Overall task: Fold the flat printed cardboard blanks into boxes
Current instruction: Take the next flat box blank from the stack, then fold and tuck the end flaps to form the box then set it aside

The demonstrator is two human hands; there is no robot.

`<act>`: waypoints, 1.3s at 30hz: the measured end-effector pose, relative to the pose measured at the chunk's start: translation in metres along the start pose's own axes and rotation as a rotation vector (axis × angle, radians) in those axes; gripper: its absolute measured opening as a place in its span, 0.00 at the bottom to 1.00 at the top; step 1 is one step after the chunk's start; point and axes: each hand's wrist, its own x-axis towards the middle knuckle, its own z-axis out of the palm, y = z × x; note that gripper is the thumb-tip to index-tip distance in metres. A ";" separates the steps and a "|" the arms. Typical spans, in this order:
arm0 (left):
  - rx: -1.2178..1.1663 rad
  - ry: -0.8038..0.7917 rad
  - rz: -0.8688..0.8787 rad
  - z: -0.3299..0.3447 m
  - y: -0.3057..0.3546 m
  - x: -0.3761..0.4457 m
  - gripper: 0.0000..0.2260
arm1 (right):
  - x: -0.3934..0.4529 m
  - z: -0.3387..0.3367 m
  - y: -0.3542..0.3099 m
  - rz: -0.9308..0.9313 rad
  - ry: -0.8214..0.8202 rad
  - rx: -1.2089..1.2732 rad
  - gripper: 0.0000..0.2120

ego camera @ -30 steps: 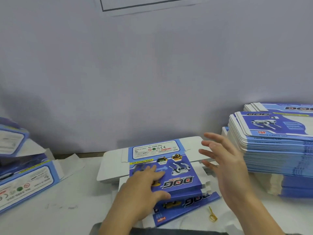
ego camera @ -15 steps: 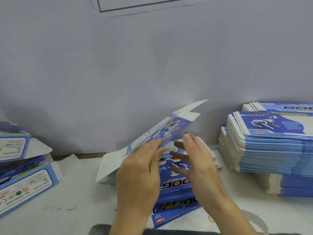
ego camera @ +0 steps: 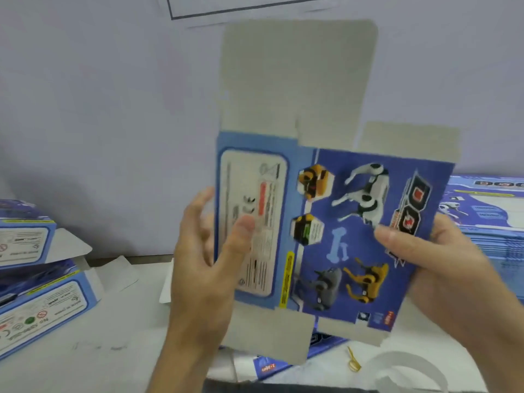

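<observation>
A flat blue printed cardboard blank (ego camera: 334, 228) with robot-dog pictures stands upright in front of me, its grey flaps pointing up and down. My left hand (ego camera: 209, 259) grips its left edge, thumb on the light-blue label panel and fingers behind. My right hand (ego camera: 442, 268) pinches the right edge, thumb on the dark-blue panel. More flat blanks (ego camera: 289, 364) lie on the table below, mostly hidden by the raised blank.
Folded blue boxes (ego camera: 42, 296) sit stacked at the left. A tall stack of flat blanks (ego camera: 493, 222) stands at the right. A small gold clip (ego camera: 353, 363) and a white band (ego camera: 408, 367) lie on the white table near the front edge. A grey wall is close behind.
The top blank has been lifted off the pile and turned upright facing me. Both hands have moved from hovering over it to holding its side edges.
</observation>
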 end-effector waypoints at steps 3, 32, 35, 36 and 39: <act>-0.042 -0.069 -0.004 -0.001 -0.002 -0.003 0.20 | -0.001 0.013 0.003 -0.008 0.048 -0.093 0.31; -0.037 0.012 0.043 0.014 0.012 -0.004 0.27 | 0.004 0.061 0.014 -0.252 0.062 -0.326 0.38; -0.098 -0.084 0.086 0.013 0.017 -0.005 0.28 | 0.004 0.054 0.007 -0.283 0.073 -0.345 0.38; -0.116 -0.119 0.097 0.012 0.018 -0.005 0.31 | 0.004 0.052 0.006 -0.301 0.064 -0.365 0.36; -0.163 -0.169 0.072 0.007 0.018 -0.004 0.33 | 0.004 0.056 0.009 -0.347 0.024 -0.384 0.34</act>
